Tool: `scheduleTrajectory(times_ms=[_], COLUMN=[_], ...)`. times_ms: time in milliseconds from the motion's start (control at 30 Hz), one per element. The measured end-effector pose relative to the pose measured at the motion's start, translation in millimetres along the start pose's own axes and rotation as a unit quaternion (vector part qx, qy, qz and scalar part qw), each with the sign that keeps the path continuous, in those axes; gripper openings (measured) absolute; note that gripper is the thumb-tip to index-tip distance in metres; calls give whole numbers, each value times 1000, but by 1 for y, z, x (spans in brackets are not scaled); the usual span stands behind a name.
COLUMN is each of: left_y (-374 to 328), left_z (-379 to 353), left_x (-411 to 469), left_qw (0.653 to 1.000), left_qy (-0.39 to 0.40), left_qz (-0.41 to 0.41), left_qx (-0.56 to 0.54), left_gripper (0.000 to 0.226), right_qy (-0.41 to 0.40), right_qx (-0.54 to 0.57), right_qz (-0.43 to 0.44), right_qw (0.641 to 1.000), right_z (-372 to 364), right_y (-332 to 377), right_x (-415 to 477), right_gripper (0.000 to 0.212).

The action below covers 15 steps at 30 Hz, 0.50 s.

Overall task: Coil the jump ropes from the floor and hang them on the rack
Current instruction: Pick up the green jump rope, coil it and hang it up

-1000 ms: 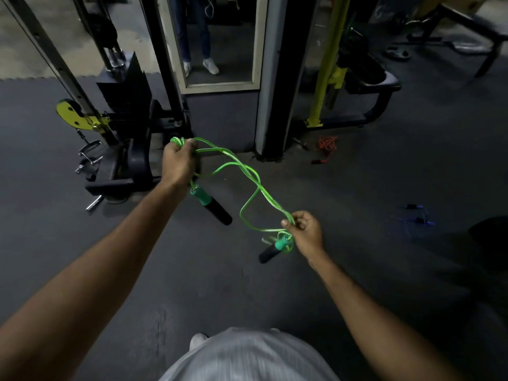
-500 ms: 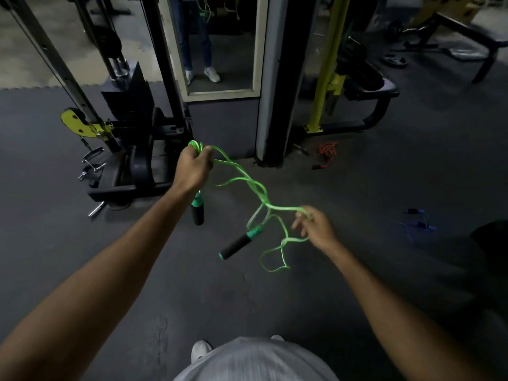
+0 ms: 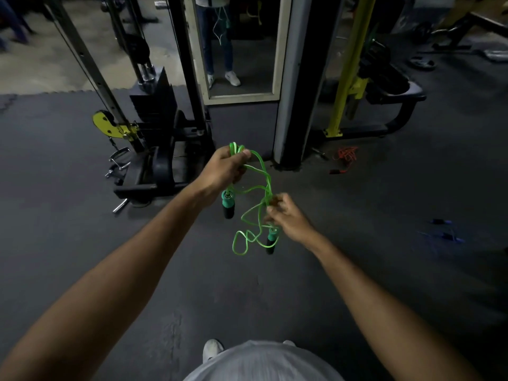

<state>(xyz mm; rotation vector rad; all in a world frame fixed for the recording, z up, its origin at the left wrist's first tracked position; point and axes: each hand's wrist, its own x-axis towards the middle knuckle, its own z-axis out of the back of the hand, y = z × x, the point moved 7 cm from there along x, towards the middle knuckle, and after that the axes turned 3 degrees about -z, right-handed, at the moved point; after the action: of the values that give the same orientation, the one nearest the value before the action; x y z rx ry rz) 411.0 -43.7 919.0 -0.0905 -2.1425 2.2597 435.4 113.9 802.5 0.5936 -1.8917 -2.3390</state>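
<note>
Both hands grip the green jump rope (image 3: 254,204), left hand (image 3: 222,171) bunching loops, right hand (image 3: 286,218) pinching strands, coil half-formed, while orange rope (image 3: 345,156) and blue rope (image 3: 444,232) wait on the floor (image 3: 82,229), rack unseen.

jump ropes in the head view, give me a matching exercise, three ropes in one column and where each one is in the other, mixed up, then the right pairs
Column 1
1. green jump rope
2. orange jump rope
3. blue jump rope

Column 2
A. on the floor at the far right
B. held up between the left hand and the right hand
C. on the floor near the base of the yellow post

Pairs: 1-B, 2-C, 3-A
</note>
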Motion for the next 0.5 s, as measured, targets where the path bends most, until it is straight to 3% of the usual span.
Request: scheduleTrajectory(times_ms=[67,200,400,500], left_y=[-7,-15,-19,-22], left_z=[6,15,28,51], left_x=[-1,-1,-13,-18], left_qw=[1000,1000,999,995], left_qy=[-3,-19,-51,-88], left_qz=[-10,-13,-2,-12], left_qx=[14,-10,-8,37], left_gripper=[29,31,31,29], right_qy=[-20,16,78,27], right_qx=[27,10,-103,-174], right_qz=[-2,-8,-3,18], right_qw=[999,1000,992,984], right_z=[-4,-21,-60,-52], right_y=[0,-1,-21,-29], right_x=[8,15,21,22], right_gripper=[23,34,3,5])
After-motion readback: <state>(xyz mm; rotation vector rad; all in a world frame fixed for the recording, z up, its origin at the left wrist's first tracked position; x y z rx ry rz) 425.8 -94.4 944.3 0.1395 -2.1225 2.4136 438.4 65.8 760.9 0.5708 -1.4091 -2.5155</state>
